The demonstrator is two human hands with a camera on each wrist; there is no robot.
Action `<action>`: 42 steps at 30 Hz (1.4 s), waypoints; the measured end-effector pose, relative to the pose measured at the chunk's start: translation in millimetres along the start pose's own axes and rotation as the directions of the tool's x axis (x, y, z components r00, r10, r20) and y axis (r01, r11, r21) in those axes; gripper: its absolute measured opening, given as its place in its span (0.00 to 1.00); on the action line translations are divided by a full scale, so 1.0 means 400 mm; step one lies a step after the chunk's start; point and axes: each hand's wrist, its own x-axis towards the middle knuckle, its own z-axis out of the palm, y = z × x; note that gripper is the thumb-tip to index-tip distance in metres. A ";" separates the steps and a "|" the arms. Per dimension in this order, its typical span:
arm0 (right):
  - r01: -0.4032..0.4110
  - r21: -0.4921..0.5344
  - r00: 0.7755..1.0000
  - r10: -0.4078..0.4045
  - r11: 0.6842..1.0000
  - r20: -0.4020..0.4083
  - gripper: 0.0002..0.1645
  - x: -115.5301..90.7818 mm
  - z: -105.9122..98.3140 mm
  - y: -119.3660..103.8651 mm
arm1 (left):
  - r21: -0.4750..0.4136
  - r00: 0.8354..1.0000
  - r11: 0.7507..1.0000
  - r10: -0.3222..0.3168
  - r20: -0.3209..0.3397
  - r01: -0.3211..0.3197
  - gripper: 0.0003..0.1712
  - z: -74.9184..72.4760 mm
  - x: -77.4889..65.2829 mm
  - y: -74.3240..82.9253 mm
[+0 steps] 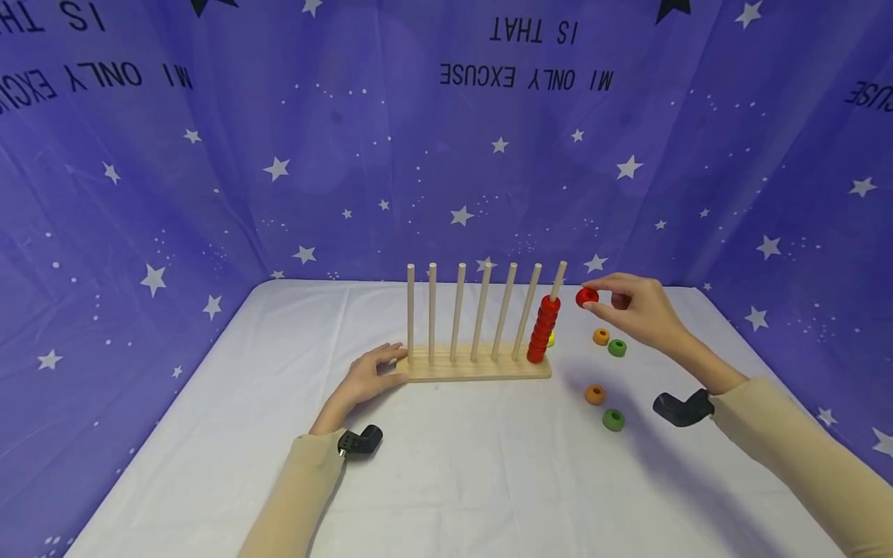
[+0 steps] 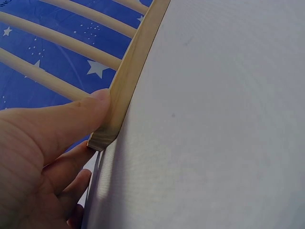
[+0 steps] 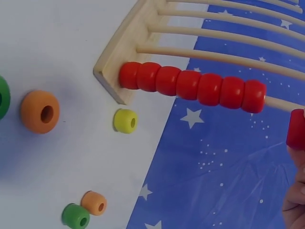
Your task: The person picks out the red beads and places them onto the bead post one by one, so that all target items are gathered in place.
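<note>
A wooden peg rack stands on the table with several upright pegs in a row. My left hand holds the left end of its base; in the left wrist view the thumb lies on the base and the fingers are at its end. Several red beads are stacked on the rightmost peg, whose top part shows bare. Between thumb and fingertips my right hand pinches another red bead, just right of that peg and near its upper part. The right wrist view shows this bead beside the peg's tip.
Right of the rack lie loose beads: a yellow bead close to the base, orange beads and green beads. A white cloth covers the table. Purple star-patterned curtains surround it at the back and sides.
</note>
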 end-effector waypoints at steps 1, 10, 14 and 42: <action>0.003 0.000 1.000 -0.003 1.000 -0.004 0.16 0.004 0.000 -0.002 | 0.000 1.000 1.000 -0.001 0.000 0.001 0.30 0.000 0.000 -0.001; 0.023 0.005 0.999 -0.023 1.000 -0.046 0.18 0.035 -0.003 -0.011 | 0.010 1.000 1.000 0.011 -0.001 -0.011 0.29 -0.005 0.000 0.006; 0.029 0.016 0.998 -0.028 0.999 -0.059 0.18 0.045 -0.005 -0.014 | 0.015 1.000 1.000 0.009 0.002 -0.009 0.29 -0.004 -0.002 0.005; 0.061 0.044 0.991 -0.055 0.997 -0.120 0.17 0.110 -0.003 -0.039 | 0.003 1.000 1.000 0.000 0.004 0.000 0.29 -0.005 0.001 0.005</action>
